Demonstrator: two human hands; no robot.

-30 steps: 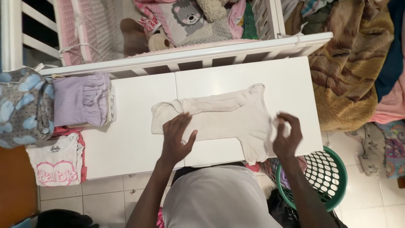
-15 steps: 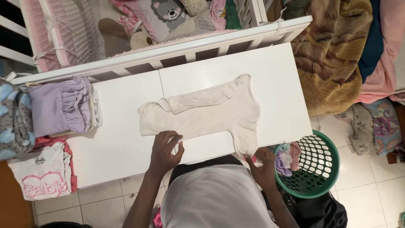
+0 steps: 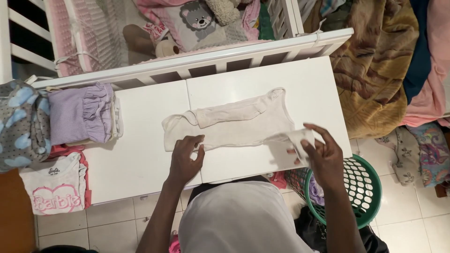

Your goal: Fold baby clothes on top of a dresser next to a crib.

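A cream baby bodysuit (image 3: 234, 122) lies flat across the white table (image 3: 140, 140), one sleeve folded over its upper part. My left hand (image 3: 185, 158) pinches its near edge at the left. My right hand (image 3: 321, 153) grips the garment's near right flap and holds it lifted above the table's right front corner.
A folded lilac ruffled garment (image 3: 82, 115) sits at the table's left end, beside a grey cloud-print cloth (image 3: 21, 124) and a white printed shirt (image 3: 54, 185). A white crib (image 3: 197, 58) runs behind the table. A green laundry basket (image 3: 370, 192) stands at the right. Blankets (image 3: 379, 70) are heaped beyond it.
My right hand has come up from below the table's front edge, lifting the bodysuit's hanging flap up over the corner. My left hand stays on the near left edge.
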